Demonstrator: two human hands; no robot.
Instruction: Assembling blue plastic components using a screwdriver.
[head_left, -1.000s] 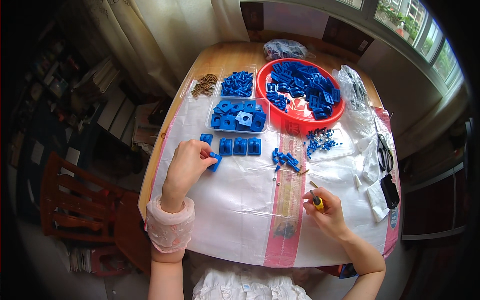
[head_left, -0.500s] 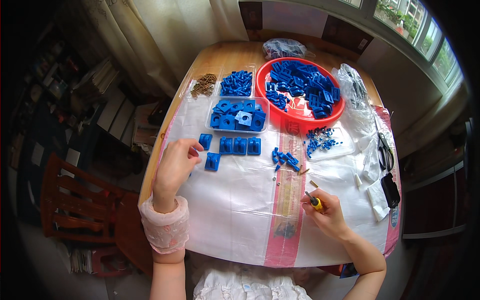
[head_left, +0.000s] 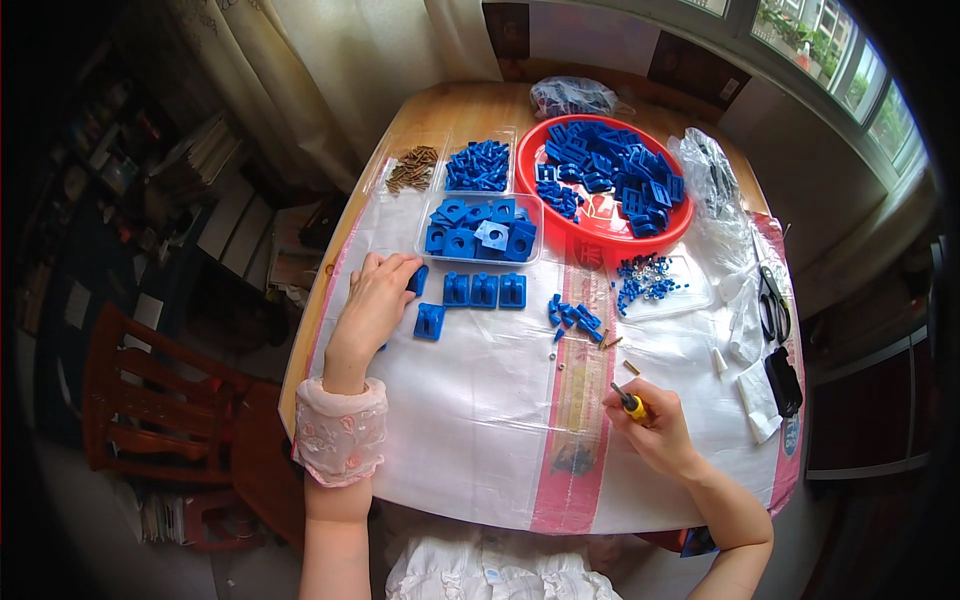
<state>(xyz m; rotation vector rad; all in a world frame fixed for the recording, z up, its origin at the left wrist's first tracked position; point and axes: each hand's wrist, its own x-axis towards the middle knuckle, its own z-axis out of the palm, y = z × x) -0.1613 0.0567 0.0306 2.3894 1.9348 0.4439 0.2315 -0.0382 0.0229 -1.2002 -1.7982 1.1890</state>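
Note:
My left hand [head_left: 372, 305] reaches to the left end of a row of blue plastic parts. Its fingers are closed round the leftmost blue part [head_left: 418, 281], covering much of it. Three similar blue parts [head_left: 484, 291] stand side by side to its right, and another single blue part [head_left: 429, 321] lies just nearer. My right hand [head_left: 652, 425] is closed around a small screwdriver [head_left: 632, 404] with a yellow and black handle, its shaft pointing up and left. Ahead of it lie a brass-coloured pin [head_left: 631, 368] and a small heap of blue pieces [head_left: 577, 316].
Farther back, clear trays hold blue square plates [head_left: 459, 243], small blue pieces [head_left: 477, 165] and brass-coloured screws [head_left: 412, 169]. A red basin [head_left: 612, 238] of blue parts stands behind. Tiny blue and white bits [head_left: 645, 282], scissors [head_left: 773, 305] and plastic bags [head_left: 708, 185] lie at the right.
My left hand has moved forward and slightly right onto the leftmost blue part, which was uncovered before. My right hand keeps its place with the screwdriver.

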